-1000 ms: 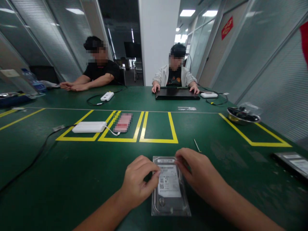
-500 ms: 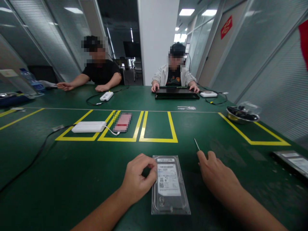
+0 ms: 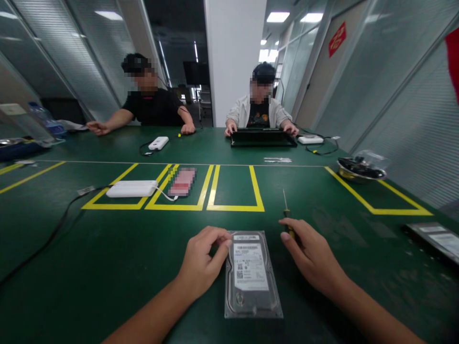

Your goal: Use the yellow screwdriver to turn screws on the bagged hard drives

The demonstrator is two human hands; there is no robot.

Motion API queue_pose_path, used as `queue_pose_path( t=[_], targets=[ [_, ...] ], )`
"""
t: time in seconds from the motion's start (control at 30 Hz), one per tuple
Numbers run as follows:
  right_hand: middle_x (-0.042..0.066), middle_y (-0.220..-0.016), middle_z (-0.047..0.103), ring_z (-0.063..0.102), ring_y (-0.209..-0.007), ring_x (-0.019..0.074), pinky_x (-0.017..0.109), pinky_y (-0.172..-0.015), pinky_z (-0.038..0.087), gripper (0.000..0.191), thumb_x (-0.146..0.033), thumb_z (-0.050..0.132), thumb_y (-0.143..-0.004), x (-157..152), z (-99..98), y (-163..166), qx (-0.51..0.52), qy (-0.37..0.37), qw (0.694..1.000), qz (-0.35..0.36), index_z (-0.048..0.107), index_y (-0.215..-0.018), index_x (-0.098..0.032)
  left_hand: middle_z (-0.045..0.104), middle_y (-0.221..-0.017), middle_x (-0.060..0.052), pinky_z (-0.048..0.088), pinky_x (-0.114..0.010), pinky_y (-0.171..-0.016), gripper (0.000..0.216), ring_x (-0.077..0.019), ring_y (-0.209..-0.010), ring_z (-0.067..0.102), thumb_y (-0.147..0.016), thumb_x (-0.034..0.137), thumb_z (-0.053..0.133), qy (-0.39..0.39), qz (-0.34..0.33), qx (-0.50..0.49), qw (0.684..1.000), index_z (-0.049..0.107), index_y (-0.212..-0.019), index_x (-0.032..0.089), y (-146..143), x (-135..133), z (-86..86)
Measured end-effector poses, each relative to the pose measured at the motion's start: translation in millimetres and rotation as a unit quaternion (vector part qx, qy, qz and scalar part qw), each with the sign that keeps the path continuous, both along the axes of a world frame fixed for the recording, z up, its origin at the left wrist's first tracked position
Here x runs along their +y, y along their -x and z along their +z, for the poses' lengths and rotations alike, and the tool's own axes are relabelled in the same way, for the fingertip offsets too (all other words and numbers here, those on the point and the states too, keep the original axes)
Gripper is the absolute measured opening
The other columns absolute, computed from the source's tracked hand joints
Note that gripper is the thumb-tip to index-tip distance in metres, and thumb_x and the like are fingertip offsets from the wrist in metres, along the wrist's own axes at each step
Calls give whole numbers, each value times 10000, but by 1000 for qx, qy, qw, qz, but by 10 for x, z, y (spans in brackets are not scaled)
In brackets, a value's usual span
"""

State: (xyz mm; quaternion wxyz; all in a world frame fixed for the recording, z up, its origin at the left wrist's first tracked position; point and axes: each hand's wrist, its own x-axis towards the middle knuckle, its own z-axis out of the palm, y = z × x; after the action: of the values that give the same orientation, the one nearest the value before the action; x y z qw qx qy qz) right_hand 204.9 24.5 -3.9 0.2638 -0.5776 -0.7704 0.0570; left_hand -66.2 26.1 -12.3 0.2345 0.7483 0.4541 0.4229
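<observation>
We log one hard drive (image 3: pixel 254 274), label up, on the near part of the surface (image 3: pixel 118 267), between our two hands; its long axis runs from the near side toward the far edge. The left hand (image 3: pixel 208 255) is the nearer, thumb and forefinger drawn together and touching the drive's far left corner; whether they grip it we cannot tell. The right hand (image 3: pixel 308 253) stands apart, off the drive's right side, fingers closed around the handle of a screwdriver (image 3: pixel 286 212). From that hand the drive lies left and slightly nearer; the screwdriver's tip points to the far edge.

Counts: screwdriver, one; drives, two, the second drive (image 3: pixel 435 243) by the right edge; metal bowl (image 3: pixel 361 178), one, also near the right edge; phone (image 3: pixel 183 181), one; white power packs (image 3: pixel 132 188), three, two toward the far edge.
</observation>
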Motion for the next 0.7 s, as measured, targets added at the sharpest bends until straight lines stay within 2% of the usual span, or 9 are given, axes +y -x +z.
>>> queue_pose_path(
  t=[0.07, 0.13, 0.27, 0.4, 0.47, 0.57, 0.67, 0.7],
  targets=[
    [77, -1017, 594, 611, -874, 187, 312, -751, 525, 344, -359, 507, -958, 8, -69, -4, 31, -68, 996, 49, 492, -1262, -197, 647, -774, -3, 443, -253, -675, 101, -142, -714, 588, -898, 202, 573, 24, 6, -19, 1000, 658, -848, 181, 2, 10, -7],
    [76, -987, 587, 597, -825, 170, 282, -714, 516, 355, -279, 541, -938, 14, -126, -7, 16, -114, 990, 85, 486, -1275, -180, 636, -739, 4, 443, -247, -656, 95, -137, -683, 577, -886, 207, 582, 56, 11, -45, 997, 650, -826, 178, 10, 24, -21],
    [53, -834, 583, 560, -715, 157, 258, -625, 476, 295, -112, 472, -916, 2, -152, -5, -43, -168, 974, 144, 537, -1200, -159, 620, -707, 7, 437, -235, -614, 97, -131, -645, 554, -864, 231, 592, 114, 7, -89, 989, 646, -811, 170, 42, 58, -43],
    [48, -721, 582, 531, -636, 165, 265, -562, 444, 385, -8, 387, -799, -122, -48, 37, -81, -191, 966, 156, 589, -1092, -153, 594, -682, 12, 418, -226, -587, 119, -124, -622, 523, -856, 264, 603, 149, 8, -93, 984, 649, -809, 164, 78, 83, -37],
    [79, -811, 636, 574, -709, 180, 289, -620, 492, 349, -28, 408, -801, -233, 29, 96, -74, -158, 967, 184, 593, -1069, -152, 593, -690, 11, 421, -228, -592, 134, -126, -631, 528, -864, 282, 599, 166, 9, -86, 982, 644, -818, 165, 89, 93, -39],
    [116, -1035, 669, 616, -982, 228, 363, -846, 539, 206, -152, 495, -888, -407, 107, 235, -66, -95, 958, 263, 598, -1065, -171, 586, -690, 13, 422, -229, -588, 142, -126, -629, 526, -871, 292, 599, 179, 8, -72, 981, 635, -821, 165, 96, 107, -51],
    [116, -1135, 661, 556, -1192, 265, 410, -1039, 467, 261, -368, 596, -899, -524, 87, 376, -78, -44, 941, 327, 609, -1094, -196, 586, -693, 13, 425, -224, -585, 122, -123, -627, 526, -860, 273, 608, 181, -2, -62, 981, 632, -817, 161, 101, 116, -58],
    [115, -1129, 663, 548, -1210, 268, 419, -1074, 440, 284, -392, 609, -891, -545, 64, 408, -80, -41, 938, 334, 609, -1098, -197, 588, -694, 13, 427, -222, -583, 113, -122, -626, 529, -855, 264, 611, 181, -6, -59, 982, 632, -816, 160, 104, 119, -57]
  ],
)
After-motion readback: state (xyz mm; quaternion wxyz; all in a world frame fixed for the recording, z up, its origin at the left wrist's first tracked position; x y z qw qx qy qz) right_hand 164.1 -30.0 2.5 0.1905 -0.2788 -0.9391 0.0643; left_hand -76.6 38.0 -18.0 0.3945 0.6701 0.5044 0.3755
